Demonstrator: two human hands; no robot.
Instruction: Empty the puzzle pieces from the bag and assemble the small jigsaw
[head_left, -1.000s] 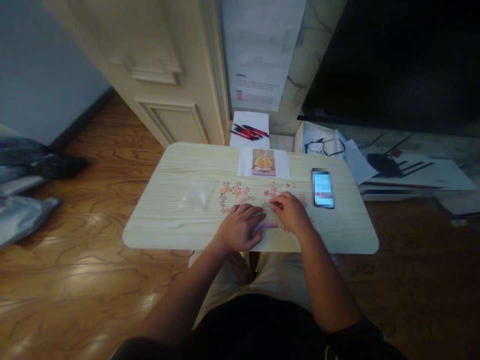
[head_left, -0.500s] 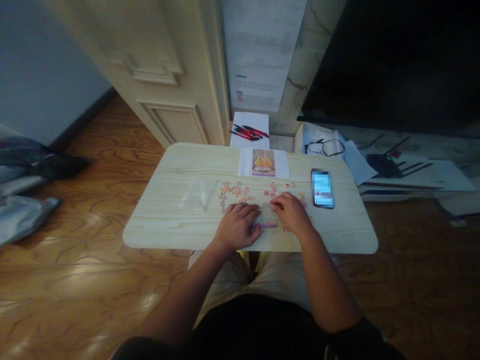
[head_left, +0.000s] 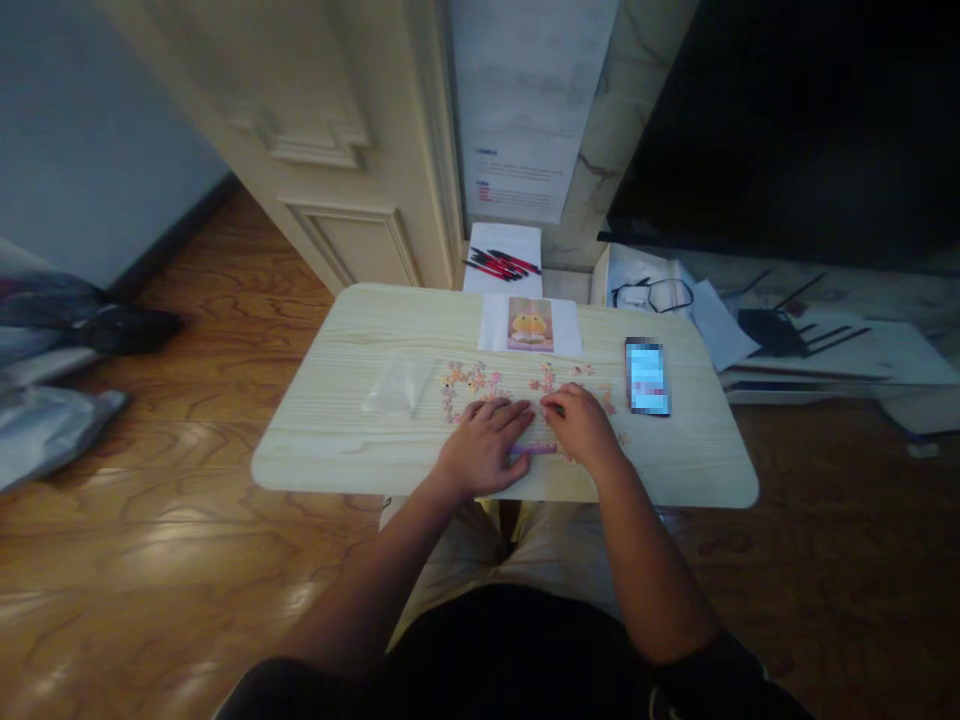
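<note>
Small pink and orange puzzle pieces [head_left: 472,381] lie scattered on a pale wooden table [head_left: 330,440]. My left hand [head_left: 484,450] lies palm down on the table with its fingers stretched forward over some pieces. My right hand [head_left: 581,428] rests beside it, fingers curled and pinched at a piece near the middle of the spread. A purple strip of joined pieces [head_left: 534,450] shows between the two hands. A reference picture [head_left: 530,324] of a yellow figure lies at the table's far edge.
A clear plastic bag [head_left: 397,388] lies left of the pieces, a phone [head_left: 646,376] with a lit screen to the right. Red and black pens [head_left: 501,264], glasses [head_left: 651,294] and papers sit on the floor behind the table. Dark bags [head_left: 52,330] lie at far left.
My left hand's fingers have stretched forward and flattened over the pieces. My right hand has hardly moved. The view has shifted slightly.
</note>
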